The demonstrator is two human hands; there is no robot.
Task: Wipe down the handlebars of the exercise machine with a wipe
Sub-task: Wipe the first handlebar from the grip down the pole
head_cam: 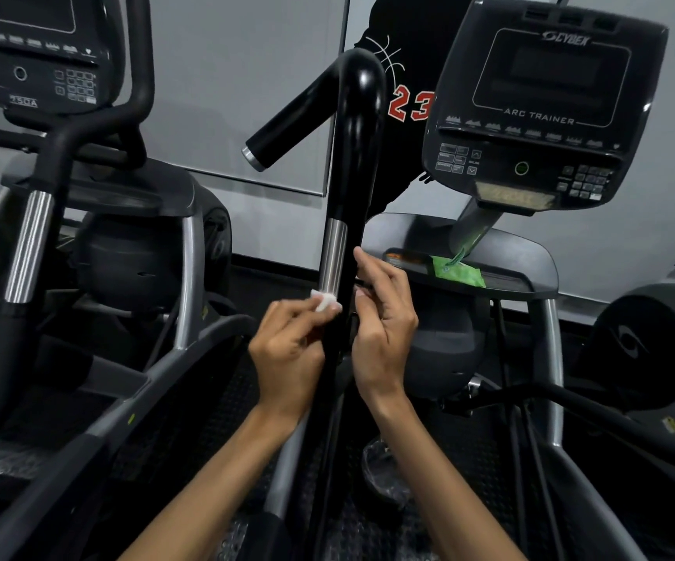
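A black handlebar with a shiny metal sleeve rises up the middle of the view and bends left at the top. My left hand pinches a small white wipe against the bar's left side, just below the sleeve. My right hand is on the bar's right side at the same height, fingers curled beside the bar. Whether it grips the bar is hidden.
The machine's console stands upper right, above a grey tray holding a green wipe packet. A second machine with a metal-sleeved handlebar stands at left. A mirror behind reflects a person in a black shirt.
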